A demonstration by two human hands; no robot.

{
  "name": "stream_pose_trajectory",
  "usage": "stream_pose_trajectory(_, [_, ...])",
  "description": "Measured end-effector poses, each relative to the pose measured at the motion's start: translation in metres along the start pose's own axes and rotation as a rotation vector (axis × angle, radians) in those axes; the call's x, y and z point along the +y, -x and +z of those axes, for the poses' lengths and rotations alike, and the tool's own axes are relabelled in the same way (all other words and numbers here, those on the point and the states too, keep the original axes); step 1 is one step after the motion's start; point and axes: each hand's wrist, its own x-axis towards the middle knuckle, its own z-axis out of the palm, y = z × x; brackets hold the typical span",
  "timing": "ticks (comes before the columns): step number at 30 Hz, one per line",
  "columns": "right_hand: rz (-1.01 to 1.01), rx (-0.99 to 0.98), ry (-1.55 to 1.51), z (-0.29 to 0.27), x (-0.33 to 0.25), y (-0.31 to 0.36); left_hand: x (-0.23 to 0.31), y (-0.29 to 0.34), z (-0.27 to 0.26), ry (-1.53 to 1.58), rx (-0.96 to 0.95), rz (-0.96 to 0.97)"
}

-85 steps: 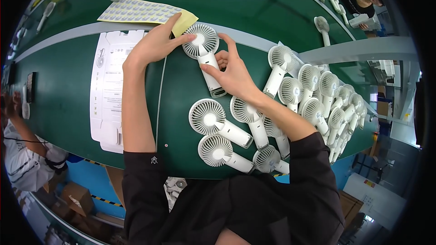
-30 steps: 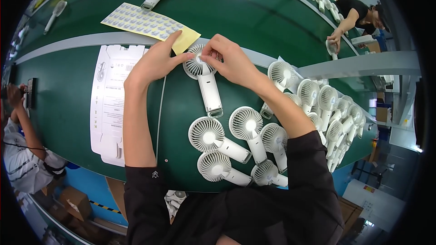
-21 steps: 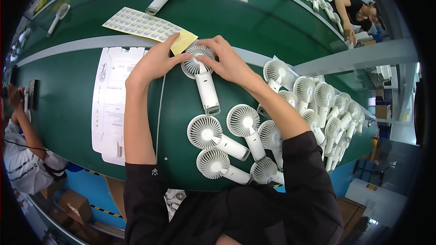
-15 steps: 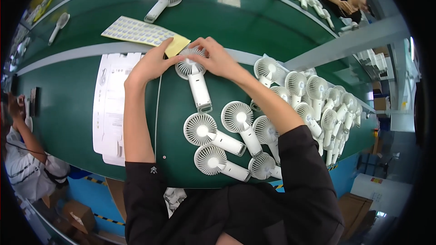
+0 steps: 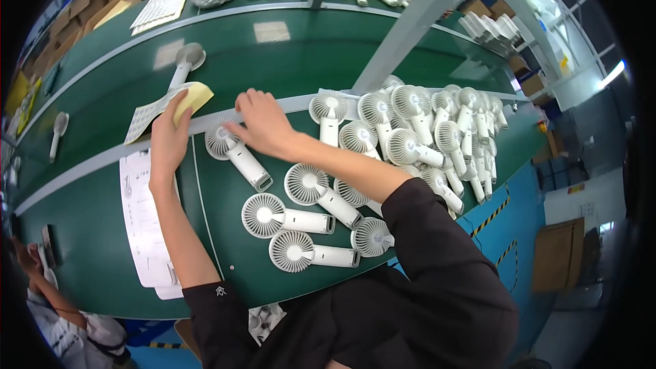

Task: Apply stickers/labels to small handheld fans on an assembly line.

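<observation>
My left hand (image 5: 169, 142) is closed on a sheet of stickers (image 5: 197, 98), white with rows of small labels and a yellow backing corner. The sheet bends upward over the grey rail. To its right, my right hand (image 5: 268, 125) is over the head of a white handheld fan (image 5: 247, 165), thumb at the fan's grille and fingers apart. This fan lies on the green table, its handle pointing toward me. Nearer me lie several more white fans, among them one fan (image 5: 263, 216) with its handle to the right.
Many white fans (image 5: 410, 145) are heaped at the right. A white printed sheet (image 5: 145, 232) lies at the left. Beyond the grey rail (image 5: 75, 176), another fan (image 5: 188, 61) lies on the green belt. A grey post (image 5: 410, 27) rises at the back. Co-workers sit at left and far right.
My left hand has left the fan and taken hold of the sticker sheet, which now bends upward. My right hand's fingers have spread and lifted. The whole view has turned and shifted.
</observation>
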Motion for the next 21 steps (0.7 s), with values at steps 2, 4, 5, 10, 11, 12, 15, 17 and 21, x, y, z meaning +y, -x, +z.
stream_pose_trajectory(2, [-0.053,-0.012,0.163,-0.005,-0.013,0.013,0.004,-0.004,-0.004,0.021,0.037,0.015])
stream_pose_trajectory(4, [-0.048,-0.158,0.194,-0.006,-0.017,0.027,0.007,-0.005,-0.009,0.029,0.108,0.095])
stream_pose_trajectory(5, [-0.050,-0.157,0.188,-0.005,-0.018,0.032,0.011,-0.005,-0.010,0.035,0.131,0.120])
stream_pose_trajectory(10, [0.229,-0.472,-0.149,0.002,-0.016,0.036,0.027,-0.007,-0.014,0.059,0.217,0.048])
stream_pose_trajectory(11, [0.322,-0.552,-0.222,-0.005,-0.020,0.029,0.026,-0.006,-0.018,0.068,0.246,0.057])
stream_pose_trajectory(12, [0.311,-0.553,-0.225,-0.003,-0.019,0.024,0.025,-0.004,-0.021,0.077,0.277,0.065])
stream_pose_trajectory(15, [0.408,-0.413,-0.334,0.001,0.010,0.007,0.034,-0.004,-0.025,0.164,0.303,0.019])
stream_pose_trajectory(17, [0.552,-0.242,-0.351,0.003,0.030,-0.020,0.034,-0.001,-0.029,0.215,0.363,0.012])
stream_pose_trajectory(21, [0.349,0.279,0.015,0.025,0.086,-0.055,0.038,0.000,-0.037,0.240,0.431,-0.022])
